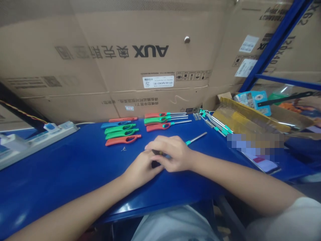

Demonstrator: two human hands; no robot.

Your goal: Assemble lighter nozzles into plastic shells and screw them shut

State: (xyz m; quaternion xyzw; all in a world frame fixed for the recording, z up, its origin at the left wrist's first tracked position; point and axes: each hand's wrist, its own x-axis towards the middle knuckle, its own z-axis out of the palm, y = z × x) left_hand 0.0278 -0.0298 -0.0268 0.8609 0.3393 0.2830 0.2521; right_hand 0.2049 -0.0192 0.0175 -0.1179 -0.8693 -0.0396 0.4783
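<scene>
My left hand (141,169) and my right hand (173,152) meet over the front middle of the blue table, fingers closed together. A small dark piece (157,152) with a yellowish spot shows between them; its kind is hidden by my fingers. Out from behind my right hand points a metal lighter tube (198,138) with a teal collar; whether I hold it cannot be seen. Beyond lie a red long-nosed lighter (156,126) and a green one (155,119), tubes fitted. To their left, a red lighter handle (122,140) and several others lie without tubes.
Small metal bits (123,149) lie left of my hands. Loose tubes with teal ends (218,124) rest beside an open carton (250,115) at right, near a phone (265,164). A white power strip (37,142) runs along the left; a large cardboard box (100,80) stands behind.
</scene>
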